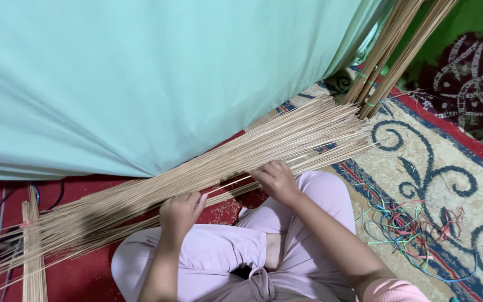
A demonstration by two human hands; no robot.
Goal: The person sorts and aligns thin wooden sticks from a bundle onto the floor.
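Sticks (197,168) under both hands

Thin sticks (197,173) on patterned carpet (420,151)

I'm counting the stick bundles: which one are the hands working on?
The loose pile of sticks lying flat across the lap; both hands, left and right, touch it. The tied bundles lean upright.

Soft, even light falls on my lap, bright with no glare. My left hand (179,215) throws a faint shadow over the sticks (197,168). Focus stays sharp in the middle; the corners stretch slightly.
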